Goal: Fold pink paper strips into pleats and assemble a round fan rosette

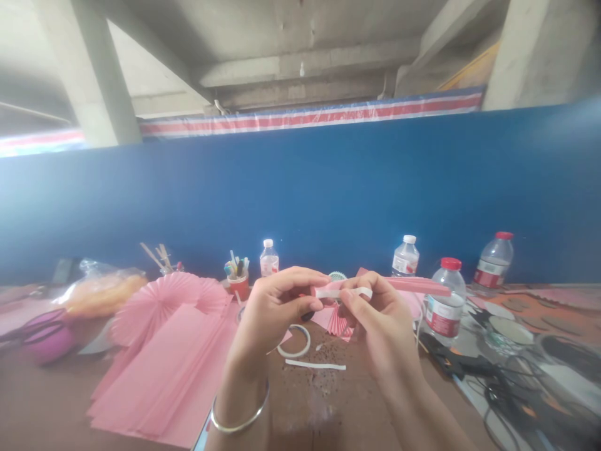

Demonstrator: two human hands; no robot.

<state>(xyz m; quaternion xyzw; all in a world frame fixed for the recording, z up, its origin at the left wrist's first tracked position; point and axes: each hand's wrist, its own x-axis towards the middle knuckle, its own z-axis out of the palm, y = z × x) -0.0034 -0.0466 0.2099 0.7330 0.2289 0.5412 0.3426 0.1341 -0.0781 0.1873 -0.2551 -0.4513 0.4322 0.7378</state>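
Observation:
Both hands are raised over the middle of the table around a narrow stack of folded pink paper [420, 285]. My left hand [277, 307] pinches its left end between thumb and fingers. A white strip of tape [330, 292] lies along the near edge of the paper. My right hand [378, 316] is closed on the strip and the paper, and the strip's free end curls up beside the thumb. Below the hands, a ring of tape [293, 356] and another white strip [314, 364] lie on the table. A small pleated pink fan [339, 324] is partly hidden behind the fingers.
Pink paper sheets [164, 369] and large pleated pink rosettes [159, 307] lie at left, near a purple object [51, 338]. A pen cup [238, 287] and several bottles, one red-capped [446, 300], stand along the back. Black cables [507, 401] tangle at right.

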